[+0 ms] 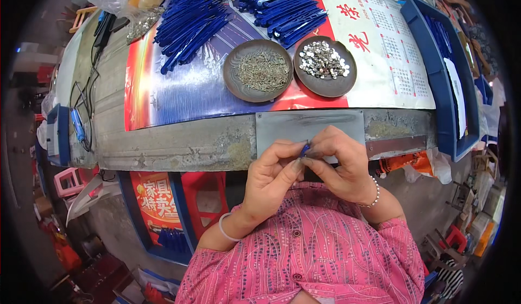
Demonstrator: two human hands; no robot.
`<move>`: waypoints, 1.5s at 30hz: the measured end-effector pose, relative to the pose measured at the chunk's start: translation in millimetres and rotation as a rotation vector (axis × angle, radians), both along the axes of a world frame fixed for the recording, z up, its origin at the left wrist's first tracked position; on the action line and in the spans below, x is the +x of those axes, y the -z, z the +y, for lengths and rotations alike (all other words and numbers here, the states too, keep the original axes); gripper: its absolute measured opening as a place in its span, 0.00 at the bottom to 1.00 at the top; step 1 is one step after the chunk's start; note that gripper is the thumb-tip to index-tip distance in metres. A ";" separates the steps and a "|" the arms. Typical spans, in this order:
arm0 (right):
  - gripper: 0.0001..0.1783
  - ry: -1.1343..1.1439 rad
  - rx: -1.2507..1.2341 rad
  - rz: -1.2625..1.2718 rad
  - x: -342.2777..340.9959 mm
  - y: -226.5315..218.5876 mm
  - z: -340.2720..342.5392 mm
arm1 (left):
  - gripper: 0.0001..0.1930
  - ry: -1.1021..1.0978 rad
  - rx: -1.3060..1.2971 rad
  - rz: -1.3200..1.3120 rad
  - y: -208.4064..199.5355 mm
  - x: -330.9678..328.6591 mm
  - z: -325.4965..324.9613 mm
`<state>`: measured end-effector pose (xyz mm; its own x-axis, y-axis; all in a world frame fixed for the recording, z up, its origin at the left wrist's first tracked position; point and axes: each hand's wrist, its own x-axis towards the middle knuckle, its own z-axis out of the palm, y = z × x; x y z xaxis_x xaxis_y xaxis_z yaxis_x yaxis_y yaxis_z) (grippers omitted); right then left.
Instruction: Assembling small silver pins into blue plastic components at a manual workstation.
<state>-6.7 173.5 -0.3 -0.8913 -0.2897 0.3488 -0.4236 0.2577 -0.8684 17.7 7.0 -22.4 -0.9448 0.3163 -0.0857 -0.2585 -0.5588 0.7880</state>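
Note:
Close to the table's near edge, my left hand [271, 179] and my right hand [343, 160] meet fingertip to fingertip. Both are closed in a pinch on a small blue piece [305, 149], most of which the fingers hide. Just beyond them a grey metal plate [285, 124] lies at the edge. Two round brown dishes stand farther off: the left dish [230, 86] bears many thin metal pins [261, 69], the right dish [347, 86] small shiny round metal pieces [324, 60]. Behind these lie a left pile [192, 24] and a right pile [282, 8] of long slim blue parts.
A printed calendar sheet [396, 60] covers much of the table. Blue trays stand at right [434, 65] and below the edge at left [138, 217], beside a red stool [203, 195]. A blue-handled tool [78, 125] with a black cord lies far left.

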 end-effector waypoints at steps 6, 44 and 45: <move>0.11 -0.012 -0.223 -0.212 6.9 -3.1 0.7 | 0.13 0.004 -0.090 0.148 -1.9 4.8 2.3; 0.18 0.102 -0.025 0.220 0.8 3.9 -32.6 | 0.14 -0.260 -0.426 0.531 -13.2 4.4 1.9; 0.18 0.103 -0.025 0.225 0.2 4.3 -32.6 | 0.14 -0.260 -0.459 0.594 -12.9 3.0 1.2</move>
<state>-6.5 140.9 -4.6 -0.8145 -0.1907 0.5480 -0.5801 0.2894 -0.7614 20.6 8.2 -9.5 -0.9119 0.1346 0.3878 0.3717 -0.1298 0.9192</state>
